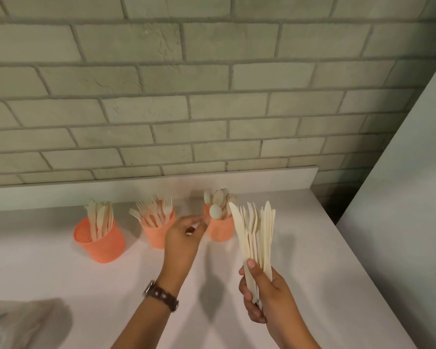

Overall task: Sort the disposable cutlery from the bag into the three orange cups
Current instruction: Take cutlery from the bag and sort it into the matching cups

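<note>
Three cups (100, 245): knives (100, 217), forks (159, 210), spoons (219, 197).

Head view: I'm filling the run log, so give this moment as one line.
left hand: pinches pale disposable spoon near spoon-filled orange mesh cup | right hand: grips bundle of pale knives and forks

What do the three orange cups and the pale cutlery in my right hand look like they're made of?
Three orange lattice-walled cups: probably moulded plastic, matte, judging by uniform colour and fine grid texture. Pale cream flat cutlery bundle in the right hand: thin, dull finish; wood or bioplastic, no grain visible.
</note>
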Action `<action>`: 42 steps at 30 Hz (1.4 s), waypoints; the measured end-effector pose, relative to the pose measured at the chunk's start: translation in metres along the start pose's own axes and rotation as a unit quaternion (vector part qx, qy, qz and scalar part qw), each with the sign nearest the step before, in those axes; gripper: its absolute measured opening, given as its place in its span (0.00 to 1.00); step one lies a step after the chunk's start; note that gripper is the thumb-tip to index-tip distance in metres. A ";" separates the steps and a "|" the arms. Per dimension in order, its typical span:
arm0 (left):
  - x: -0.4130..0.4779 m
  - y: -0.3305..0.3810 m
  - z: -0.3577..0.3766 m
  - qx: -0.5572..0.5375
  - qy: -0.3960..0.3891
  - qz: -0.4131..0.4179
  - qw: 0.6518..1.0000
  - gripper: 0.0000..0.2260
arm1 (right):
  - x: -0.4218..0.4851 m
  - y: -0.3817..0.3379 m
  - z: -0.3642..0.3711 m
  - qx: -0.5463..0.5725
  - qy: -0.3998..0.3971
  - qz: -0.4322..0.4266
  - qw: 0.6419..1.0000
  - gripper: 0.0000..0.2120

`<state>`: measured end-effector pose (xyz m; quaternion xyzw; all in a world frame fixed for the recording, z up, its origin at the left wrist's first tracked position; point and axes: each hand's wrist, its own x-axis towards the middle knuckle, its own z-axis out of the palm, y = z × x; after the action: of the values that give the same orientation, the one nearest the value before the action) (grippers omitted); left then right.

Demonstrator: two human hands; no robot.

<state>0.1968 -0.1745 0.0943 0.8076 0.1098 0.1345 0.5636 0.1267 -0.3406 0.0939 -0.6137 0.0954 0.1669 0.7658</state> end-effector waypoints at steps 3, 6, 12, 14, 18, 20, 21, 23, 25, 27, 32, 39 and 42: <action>-0.046 0.018 -0.016 -0.070 -0.018 -0.048 0.996 0.03 | -0.003 0.002 0.011 -0.003 -0.013 0.004 1.000 0.14; -0.078 0.024 -0.025 -0.123 -0.019 -0.076 0.989 0.03 | -0.010 0.005 0.024 -0.014 -0.031 0.002 0.999 0.14; -0.106 0.017 -0.041 -0.168 0.015 -0.113 0.979 0.02 | -0.027 0.010 0.049 -0.043 -0.082 -0.004 0.996 0.14; -0.110 0.015 -0.048 -0.183 0.034 -0.116 0.976 0.02 | -0.031 0.011 0.054 -0.052 -0.096 -0.003 0.994 0.14; -0.111 0.019 -0.061 -0.200 0.054 -0.118 0.971 0.03 | -0.032 0.012 0.059 -0.055 -0.110 -0.003 0.992 0.13; -0.107 0.020 -0.069 -0.211 0.072 -0.117 0.968 0.02 | -0.030 0.012 0.059 -0.056 -0.107 0.008 0.993 0.13; -0.104 0.022 -0.073 -0.213 0.082 -0.114 0.967 0.02 | -0.028 0.013 0.058 -0.054 -0.103 0.013 0.993 0.13; -0.096 0.023 -0.086 -0.205 0.096 -0.101 0.969 0.01 | -0.025 0.014 0.057 -0.045 -0.099 0.020 0.994 0.13; -0.082 0.020 -0.101 -0.199 0.120 -0.087 0.969 0.01 | -0.022 0.016 0.058 -0.038 -0.097 0.029 0.994 0.13; -0.060 0.014 -0.121 -0.192 0.167 -0.074 0.964 0.00 | -0.018 0.018 0.059 -0.033 -0.099 0.033 0.994 0.12; 0.016 -0.024 -0.170 -0.058 0.297 -0.048 0.952 0.03 | -0.010 0.022 0.063 -0.043 -0.106 0.052 0.992 0.13; 0.060 -0.103 -0.186 0.058 0.285 -0.130 0.948 0.08 | 0.001 0.030 0.069 -0.063 -0.117 0.069 0.989 0.13; 0.055 -0.116 -0.180 0.064 0.281 -0.135 0.948 0.07 | 0.004 0.030 0.070 -0.073 -0.118 0.072 0.988 0.13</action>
<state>0.1843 0.0422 0.0495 0.7492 0.3800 0.2714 0.4697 0.1157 -0.2658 0.0815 -0.6355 0.0356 0.2993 0.7108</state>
